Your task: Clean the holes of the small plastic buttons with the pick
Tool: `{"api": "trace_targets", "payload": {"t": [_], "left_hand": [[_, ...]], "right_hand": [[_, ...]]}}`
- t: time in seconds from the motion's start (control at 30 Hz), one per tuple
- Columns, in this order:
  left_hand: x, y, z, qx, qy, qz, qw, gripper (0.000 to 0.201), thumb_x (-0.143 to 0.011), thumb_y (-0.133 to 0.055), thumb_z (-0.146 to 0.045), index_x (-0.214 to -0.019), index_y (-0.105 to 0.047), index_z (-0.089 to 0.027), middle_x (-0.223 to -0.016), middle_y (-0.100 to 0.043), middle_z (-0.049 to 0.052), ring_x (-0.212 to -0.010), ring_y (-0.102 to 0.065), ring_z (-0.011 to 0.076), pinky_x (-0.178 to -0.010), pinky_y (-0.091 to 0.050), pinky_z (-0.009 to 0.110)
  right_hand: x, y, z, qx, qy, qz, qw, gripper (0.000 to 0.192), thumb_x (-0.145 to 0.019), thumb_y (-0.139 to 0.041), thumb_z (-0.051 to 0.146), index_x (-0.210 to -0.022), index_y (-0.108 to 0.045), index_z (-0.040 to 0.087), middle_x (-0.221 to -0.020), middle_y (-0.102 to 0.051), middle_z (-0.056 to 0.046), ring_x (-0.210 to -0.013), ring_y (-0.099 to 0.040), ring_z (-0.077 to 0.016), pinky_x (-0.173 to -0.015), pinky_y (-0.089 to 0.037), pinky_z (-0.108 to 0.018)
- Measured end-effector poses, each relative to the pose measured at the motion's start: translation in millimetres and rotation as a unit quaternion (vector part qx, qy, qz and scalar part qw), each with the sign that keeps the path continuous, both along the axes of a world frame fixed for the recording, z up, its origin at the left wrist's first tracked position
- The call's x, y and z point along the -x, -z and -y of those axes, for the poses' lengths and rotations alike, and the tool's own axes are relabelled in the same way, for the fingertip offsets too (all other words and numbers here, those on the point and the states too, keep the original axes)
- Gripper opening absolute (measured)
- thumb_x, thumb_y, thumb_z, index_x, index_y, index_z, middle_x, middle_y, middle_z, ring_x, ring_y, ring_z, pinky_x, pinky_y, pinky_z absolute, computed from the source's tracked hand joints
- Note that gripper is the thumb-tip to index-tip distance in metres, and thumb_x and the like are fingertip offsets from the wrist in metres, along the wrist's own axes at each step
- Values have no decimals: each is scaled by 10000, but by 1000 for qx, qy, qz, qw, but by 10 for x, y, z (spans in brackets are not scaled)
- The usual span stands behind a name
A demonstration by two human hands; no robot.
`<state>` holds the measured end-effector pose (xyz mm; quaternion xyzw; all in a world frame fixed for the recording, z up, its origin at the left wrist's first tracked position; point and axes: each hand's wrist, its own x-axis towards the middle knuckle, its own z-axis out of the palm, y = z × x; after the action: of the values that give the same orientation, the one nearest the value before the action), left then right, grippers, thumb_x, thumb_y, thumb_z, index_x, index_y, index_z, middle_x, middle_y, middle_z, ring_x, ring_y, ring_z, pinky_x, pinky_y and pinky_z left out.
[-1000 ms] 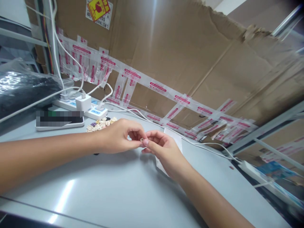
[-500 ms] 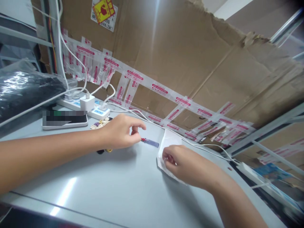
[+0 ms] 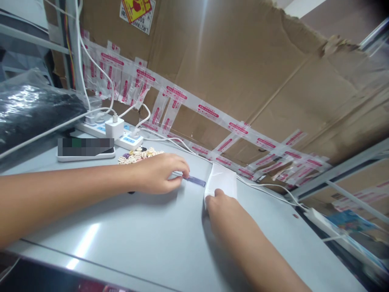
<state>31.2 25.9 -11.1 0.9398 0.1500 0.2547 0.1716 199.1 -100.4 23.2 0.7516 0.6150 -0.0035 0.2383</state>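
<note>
Left hand (image 3: 158, 174) lies on the table (image 3: 146, 239) toward the back edge, fingers curled narrow, thumb and forefinger pinched on the near end of a small blue tool (image 3: 194, 181). The tool is laid flat on the table, its far end pointing at a white paper (image 3: 223, 182). Right hand (image 3: 220, 209) is pressed flat on the near edge of the white paper, fingers together; whether anything is held under it cannot be told. The paper is curled up at its far side, just beside the tool. A heap of small beads (image 3: 138, 155) is seen just behind the left hand. A phone (image 3: 86, 149) and a white power strip (image 3: 111, 132) with plugged cables are set near the back left corner. A taped cardboard sheet (image 3: 243, 73) is stood along the back edge.
</note>
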Motion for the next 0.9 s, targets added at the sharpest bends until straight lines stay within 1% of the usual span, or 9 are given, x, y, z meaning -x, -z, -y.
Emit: {"api": "trace_targets", "payload": {"t": [0.13, 0.43, 0.53, 0.6, 0.7, 0.77, 0.9], "left_hand": [[1, 12, -5, -6, 5, -12, 1000, 227, -868, -539, -171, -1012, -709, -212, -1157, -714, 48, -1078, -645, 214, -958, -474, 354], [-5, 42, -32, -4, 13, -37, 999, 217, -879, -530, -185, -995, -712, -206, -1122, -724, 50, -1055, -647, 217, -947, -472, 358], [-5, 37, -21, -3, 13, -43, 999, 215, -872, -544, -182, -995, -717, -212, -1120, -726, 51, -1061, -651, 222, -946, -471, 355], [-4, 28, -10, -2, 13, -45, 999, 210, -870, -552, -181, -990, -722, -212, -1118, -727, 55, -1056, -657, 222, -945, -471, 352], [-4, 9, 6, -2, 14, -48, 999, 214, -871, -548, -177, -984, -727, -207, -1125, -728, 61, -1049, -663, 221, -947, -470, 355], [-4, 0, 13, -4, 15, -52, 999, 217, -875, -542, -182, -985, -727, -207, -1128, -728, 62, -1049, -664, 221, -947, -468, 356], [-6, -8, 23, -5, 17, -54, 998, 215, -874, -542, -189, -983, -726, -210, -1130, -729, 64, -1049, -662, 221, -951, -463, 356]], "right_hand": [[-26, 14, -29, -29, 9, -4, 1000, 373, -830, -459, -96, -1026, -692, 121, -1002, -619, -120, -852, -688, -205, -560, -290, -292], [-125, 80, -107, -37, -3, -13, 999, 324, -839, -481, -56, -958, -716, 132, -929, -619, -112, -856, -684, -219, -587, -325, -294], [-119, 87, -115, -39, 7, -10, 999, 325, -849, -478, -48, -961, -722, 136, -931, -608, -113, -845, -692, -226, -572, -320, -298], [-101, 80, -113, -43, 11, -6, 999, 332, -861, -468, -48, -974, -725, 129, -960, -595, -122, -800, -695, -208, -558, -318, -293], [-67, 55, -105, -45, -1, -1, 999, 364, -863, -445, -78, -991, -727, 112, -1002, -585, -138, -759, -692, -175, -564, -336, -275], [-52, 35, -98, -42, -2, 1, 999, 364, -865, -445, -87, -986, -725, 111, -1017, -589, -142, -767, -695, -174, -573, -347, -269], [-53, 15, -96, -50, 4, -9, 999, 330, -884, -460, -68, -1023, -699, 113, -995, -637, -136, -844, -704, -205, -597, -370, -273]]}}
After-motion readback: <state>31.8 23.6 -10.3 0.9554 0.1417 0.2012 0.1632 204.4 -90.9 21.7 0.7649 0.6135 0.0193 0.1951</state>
